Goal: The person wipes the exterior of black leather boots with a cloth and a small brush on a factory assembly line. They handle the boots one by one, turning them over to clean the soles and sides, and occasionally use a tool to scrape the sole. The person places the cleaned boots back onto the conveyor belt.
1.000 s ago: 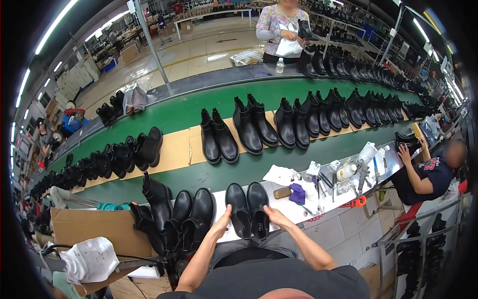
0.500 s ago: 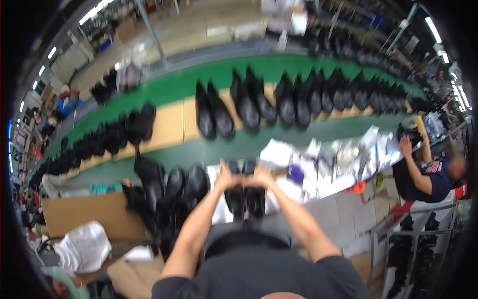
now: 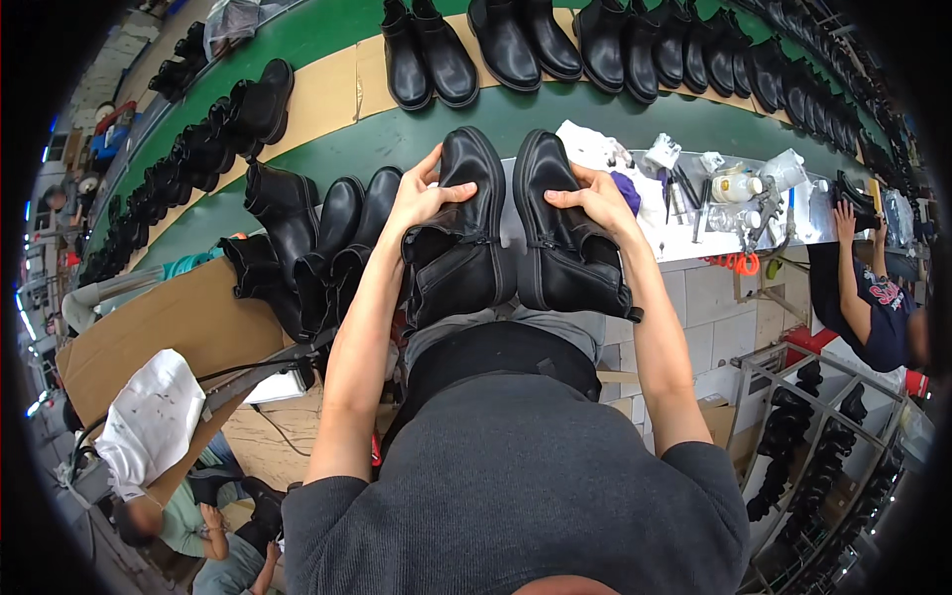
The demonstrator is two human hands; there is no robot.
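My left hand (image 3: 421, 198) is closed around the forefoot of a black ankle boot (image 3: 466, 273), thumb across the vamp. The matching black boot (image 3: 570, 268) is in my right hand (image 3: 600, 203), gripped the same way. Both boots are held up side by side in front of my body. Their toes point away from me and their soles face each other with a narrow gap between. The shafts lean outward, and a zip shows on the left boot's side. To the left of my left forearm stand more black boots (image 3: 337, 213) close together.
Pairs of black boots (image 3: 516, 45) line a green conveyor (image 3: 327, 154) with cardboard on it. Bottles (image 3: 734, 188), tools and white cloths (image 3: 585, 144) lie on the worktable at right. A brown cardboard sheet (image 3: 178, 327) is at left. Co-workers sit at right and lower left.
Both boots have come up off the table, closer to my body, one in each hand. My hands have moved apart from each other. The view has tilted further down.
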